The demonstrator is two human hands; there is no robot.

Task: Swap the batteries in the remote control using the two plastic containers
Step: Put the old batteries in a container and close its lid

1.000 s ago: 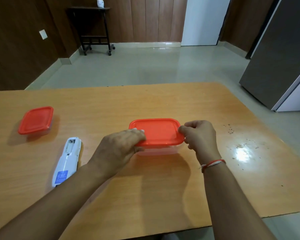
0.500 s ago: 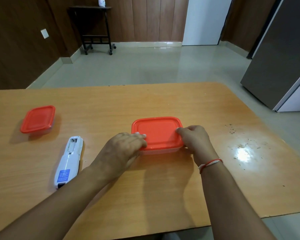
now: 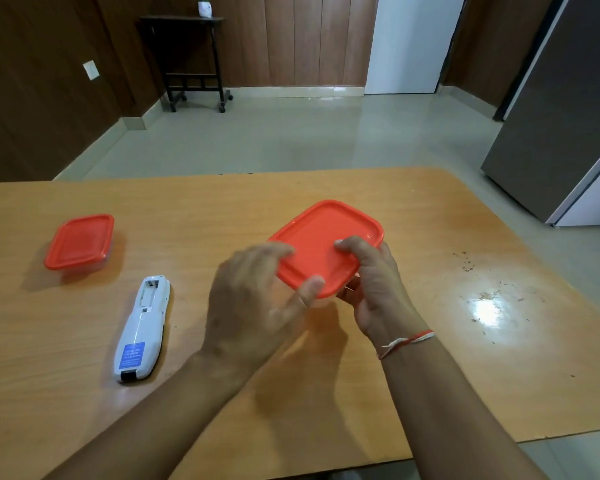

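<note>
Both hands hold one red-lidded container [image 3: 326, 244] above mid-table: right hand [image 3: 378, 289] gripping its near-right edge, left hand [image 3: 253, 299] pinching its near-left rim. A second container [image 3: 79, 241] sits far left, one remote [image 3: 142, 329] near left; bare table [image 3: 465, 375] spreads right.

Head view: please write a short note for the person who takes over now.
Right hand grips the lidded container, raised and tilted above the table.
Left hand pinches its lid edge.
Second container sits closed, far left.
Remote lies face down, battery bay open and apparently empty.
Done: old batteries seem out.
Left: open the container, fit the batteries.
</note>
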